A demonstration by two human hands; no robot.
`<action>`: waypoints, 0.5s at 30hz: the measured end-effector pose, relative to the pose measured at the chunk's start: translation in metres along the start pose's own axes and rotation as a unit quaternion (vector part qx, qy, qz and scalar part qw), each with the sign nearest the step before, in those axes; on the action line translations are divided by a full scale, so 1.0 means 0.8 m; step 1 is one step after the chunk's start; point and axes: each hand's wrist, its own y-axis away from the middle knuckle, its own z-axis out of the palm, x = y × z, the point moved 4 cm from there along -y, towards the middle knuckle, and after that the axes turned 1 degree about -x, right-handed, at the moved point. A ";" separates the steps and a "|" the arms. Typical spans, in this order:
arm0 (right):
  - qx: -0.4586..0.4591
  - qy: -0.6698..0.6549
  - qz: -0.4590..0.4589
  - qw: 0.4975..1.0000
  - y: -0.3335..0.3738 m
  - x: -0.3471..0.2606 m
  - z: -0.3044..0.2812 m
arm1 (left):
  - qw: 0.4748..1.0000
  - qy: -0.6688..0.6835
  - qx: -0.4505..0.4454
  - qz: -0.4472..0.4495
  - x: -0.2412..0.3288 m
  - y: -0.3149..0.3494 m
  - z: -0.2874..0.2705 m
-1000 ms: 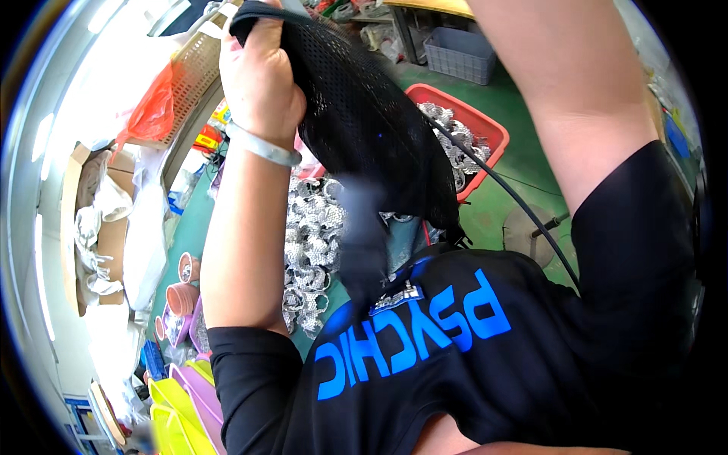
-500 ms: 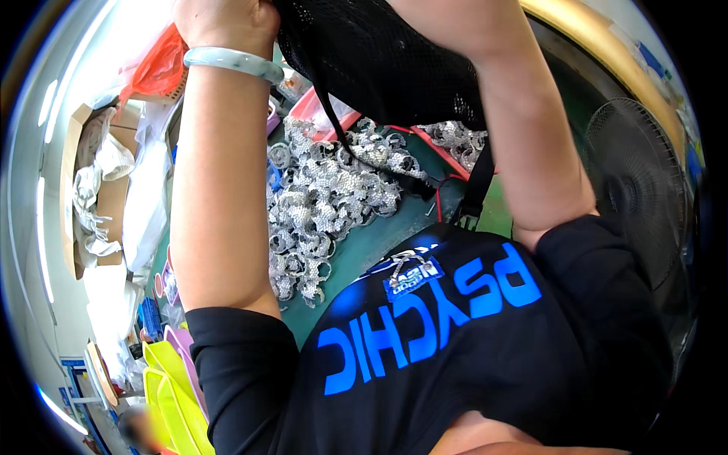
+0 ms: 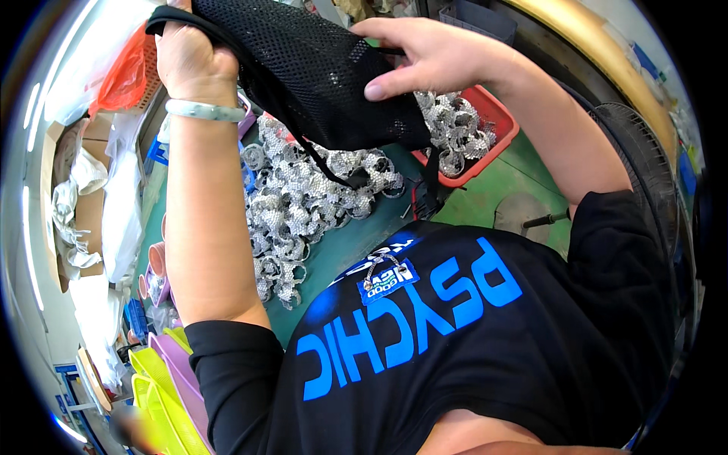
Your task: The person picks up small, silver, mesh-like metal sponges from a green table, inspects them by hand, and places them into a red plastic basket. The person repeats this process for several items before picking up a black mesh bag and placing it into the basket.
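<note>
The left hand [image 3: 189,61] is gripping one end of a black mesh bag [image 3: 318,72] in a closed fist, while the right hand [image 3: 428,57] is pinching the bag's upper edge between thumb and fingers. The bag is hanging raised in front of the person, above a heap of sparkling silver rings [image 3: 311,189] lying on the green counter [image 3: 356,243]. A red basket [image 3: 497,136] holding more rings is sitting just beside the heap.

Bright, even daylight; glare washes out left rim; strong fisheye bending at edges; centre sharp.
</note>
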 end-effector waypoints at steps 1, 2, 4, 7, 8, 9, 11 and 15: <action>-0.032 0.035 0.069 0.996 -0.003 -0.013 -0.001 | 1.000 -0.008 0.017 -0.012 -0.006 -0.005 -0.015; -0.026 -0.006 0.046 0.999 -0.010 -0.005 0.003 | 0.999 -0.008 0.027 -0.024 -0.014 -0.013 -0.025; -0.010 -0.085 0.002 0.996 -0.022 0.017 0.015 | 0.994 0.083 -0.013 -0.072 -0.038 -0.026 -0.042; -0.036 -0.319 0.076 0.944 -0.033 0.043 0.036 | 0.986 0.128 -0.002 -0.110 -0.079 -0.040 -0.066; -0.019 -0.354 0.086 0.931 -0.035 0.055 0.041 | 0.960 0.234 -0.070 -0.138 -0.095 -0.028 -0.045; -0.006 -0.350 0.092 0.932 -0.036 0.070 0.045 | 0.968 0.215 -0.027 -0.123 -0.113 -0.034 -0.051; 0.019 -0.320 0.088 0.943 -0.041 0.088 0.054 | 0.972 0.200 0.015 -0.127 -0.131 -0.029 -0.068; 0.020 -0.295 0.098 0.950 -0.051 0.122 0.063 | 0.948 0.262 0.042 -0.175 -0.182 -0.039 -0.097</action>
